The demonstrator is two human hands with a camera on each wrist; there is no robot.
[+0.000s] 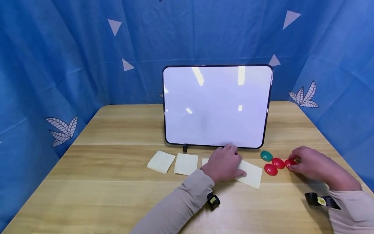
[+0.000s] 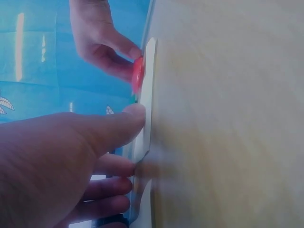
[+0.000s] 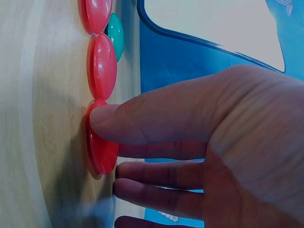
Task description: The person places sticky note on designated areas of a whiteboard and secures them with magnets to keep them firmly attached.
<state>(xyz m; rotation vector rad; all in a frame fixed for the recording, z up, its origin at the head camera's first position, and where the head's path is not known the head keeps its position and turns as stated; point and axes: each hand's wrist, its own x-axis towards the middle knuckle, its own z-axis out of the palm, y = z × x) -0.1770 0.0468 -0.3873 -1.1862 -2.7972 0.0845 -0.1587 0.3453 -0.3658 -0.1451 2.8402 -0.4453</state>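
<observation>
My left hand (image 1: 223, 164) lies over pale yellow sticky notes, its thumb resting on the right-hand note (image 1: 251, 175). The left wrist view shows its fingers fairly straight, thumb tip against the paper (image 2: 148, 95). Part of another note (image 1: 204, 161) shows from beneath this hand. At the right, my right hand (image 1: 314, 162) pinches the rightmost red round magnet (image 1: 290, 162) between thumb and fingers. The magnet (image 3: 103, 156) is close against the table in the right wrist view. Beside it are two more red magnets (image 1: 278, 163) and a green one (image 1: 266, 156).
A black-framed whiteboard (image 1: 216, 107) stands upright behind the notes, with a small black foot (image 1: 185, 148) at its lower edge. Two separate sticky notes (image 1: 161, 161) lie left of my left hand on the wooden table (image 1: 102, 195). Blue cloth (image 1: 73, 48) hangs around the table.
</observation>
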